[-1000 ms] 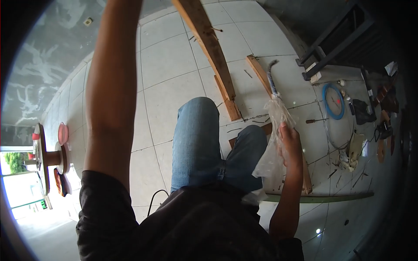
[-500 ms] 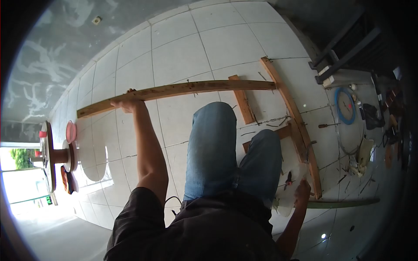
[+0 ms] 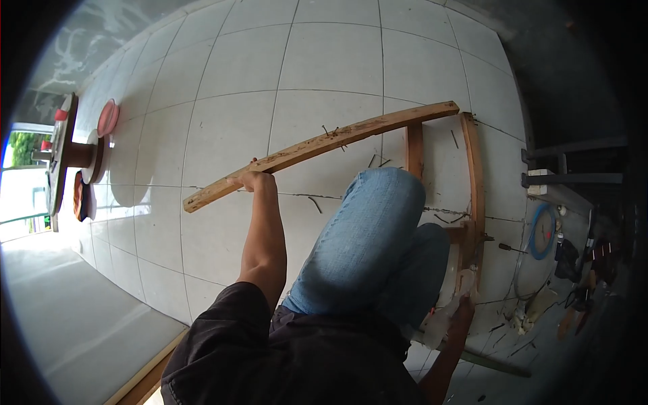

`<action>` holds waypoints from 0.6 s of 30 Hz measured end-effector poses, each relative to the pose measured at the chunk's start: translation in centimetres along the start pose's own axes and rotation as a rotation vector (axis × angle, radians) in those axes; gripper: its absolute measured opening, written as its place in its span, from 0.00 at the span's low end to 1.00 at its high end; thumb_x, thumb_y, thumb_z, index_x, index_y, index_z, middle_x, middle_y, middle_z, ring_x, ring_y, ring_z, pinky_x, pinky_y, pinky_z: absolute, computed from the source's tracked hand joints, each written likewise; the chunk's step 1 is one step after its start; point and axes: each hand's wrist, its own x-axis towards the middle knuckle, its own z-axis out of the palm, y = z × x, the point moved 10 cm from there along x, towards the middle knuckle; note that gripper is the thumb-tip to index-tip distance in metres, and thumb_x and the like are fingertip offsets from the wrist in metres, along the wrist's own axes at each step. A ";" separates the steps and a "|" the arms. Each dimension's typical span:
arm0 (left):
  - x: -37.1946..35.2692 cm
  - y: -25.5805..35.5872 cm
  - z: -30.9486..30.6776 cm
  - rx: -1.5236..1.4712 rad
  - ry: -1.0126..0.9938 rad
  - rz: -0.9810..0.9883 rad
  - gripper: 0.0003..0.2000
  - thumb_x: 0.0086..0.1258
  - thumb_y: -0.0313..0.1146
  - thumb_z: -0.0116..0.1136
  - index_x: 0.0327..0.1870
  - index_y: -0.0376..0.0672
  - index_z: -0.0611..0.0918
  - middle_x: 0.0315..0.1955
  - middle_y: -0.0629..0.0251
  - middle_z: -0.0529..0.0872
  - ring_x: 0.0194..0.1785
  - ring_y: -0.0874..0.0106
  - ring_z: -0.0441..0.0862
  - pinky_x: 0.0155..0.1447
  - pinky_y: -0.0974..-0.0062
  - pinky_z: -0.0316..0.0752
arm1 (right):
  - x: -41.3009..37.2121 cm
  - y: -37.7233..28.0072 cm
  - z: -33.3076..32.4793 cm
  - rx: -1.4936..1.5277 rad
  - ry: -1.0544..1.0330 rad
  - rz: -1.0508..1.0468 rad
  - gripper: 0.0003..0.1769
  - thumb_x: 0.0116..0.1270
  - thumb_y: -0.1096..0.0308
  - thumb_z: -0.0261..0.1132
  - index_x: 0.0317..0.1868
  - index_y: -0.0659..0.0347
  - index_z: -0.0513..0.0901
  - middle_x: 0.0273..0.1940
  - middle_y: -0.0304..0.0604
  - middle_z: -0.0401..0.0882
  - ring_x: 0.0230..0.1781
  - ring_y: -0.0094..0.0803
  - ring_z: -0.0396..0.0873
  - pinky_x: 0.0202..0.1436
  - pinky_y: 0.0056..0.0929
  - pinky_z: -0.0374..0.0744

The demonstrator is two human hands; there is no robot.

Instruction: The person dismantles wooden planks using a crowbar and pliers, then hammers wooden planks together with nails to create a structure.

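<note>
While a pink basin (image 3: pixel 106 120) sits well left of the left hand (image 3: pixel 252 181), that hand grips a nail-studded wooden beam (image 3: pixel 324 143) near one end; farther right, the right hand (image 3: pixel 464 312) is closed around translucent plastic (image 3: pixel 466 279), with a blue coil (image 3: pixel 533 239) lying to its right.

Long wooden beam (image 3: pixel 297 152); nail-studded; held aslant

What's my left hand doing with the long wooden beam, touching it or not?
Touching. The head view shows the left hand wrapped around the long wooden beam near one end, with no gap between them.
</note>
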 end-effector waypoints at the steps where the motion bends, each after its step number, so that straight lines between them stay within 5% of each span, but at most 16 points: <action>1: 1.0 -0.9 -0.8 -0.038 0.009 -0.019 0.46 0.75 0.72 0.32 0.62 0.26 0.70 0.45 0.50 0.83 0.52 0.57 0.81 0.65 0.53 0.77 | -0.1 -0.8 0.8 0.008 -0.038 -0.012 0.26 0.82 0.47 0.52 0.49 0.67 0.80 0.36 0.38 0.76 0.35 0.28 0.76 0.37 0.33 0.75; 4: 3.5 -4.7 -2.8 -0.029 -0.114 -0.128 0.41 0.78 0.68 0.34 0.67 0.32 0.67 0.56 0.48 0.78 0.60 0.56 0.77 0.70 0.50 0.71 | -0.1 -1.6 1.2 -0.017 0.110 0.010 0.27 0.81 0.46 0.53 0.48 0.66 0.79 0.35 0.37 0.75 0.34 0.28 0.75 0.36 0.33 0.74; 7: 5.9 -9.0 -5.2 0.052 -0.275 -0.218 0.38 0.78 0.67 0.37 0.70 0.38 0.66 0.64 0.49 0.72 0.68 0.56 0.72 0.72 0.48 0.69 | 0.4 -1.1 2.4 -0.040 -0.075 0.081 0.32 0.79 0.48 0.57 0.68 0.69 0.71 0.55 0.47 0.78 0.55 0.40 0.78 0.63 0.38 0.73; 12: 3.4 -14.1 -8.7 0.295 -0.454 -0.457 0.38 0.78 0.66 0.38 0.71 0.38 0.65 0.67 0.48 0.70 0.70 0.56 0.71 0.71 0.50 0.70 | 0.7 0.8 1.3 -0.074 -0.057 0.102 0.31 0.79 0.49 0.56 0.67 0.69 0.72 0.54 0.46 0.79 0.54 0.39 0.78 0.63 0.38 0.72; 15: 2.6 -15.6 -10.5 0.549 -0.557 -0.657 0.40 0.78 0.68 0.34 0.67 0.32 0.69 0.60 0.45 0.77 0.65 0.56 0.77 0.69 0.56 0.74 | 1.9 3.4 0.6 -0.046 -0.038 0.089 0.29 0.79 0.49 0.56 0.64 0.68 0.74 0.50 0.45 0.80 0.51 0.37 0.78 0.61 0.39 0.73; 18: 2.1 -17.1 -11.7 0.368 -1.145 -1.288 0.43 0.77 0.70 0.29 0.57 0.30 0.77 0.45 0.45 0.85 0.51 0.58 0.86 0.58 0.61 0.81 | -0.2 2.2 1.3 -0.009 -0.001 0.020 0.24 0.79 0.47 0.56 0.51 0.64 0.78 0.36 0.37 0.75 0.35 0.28 0.74 0.41 0.31 0.72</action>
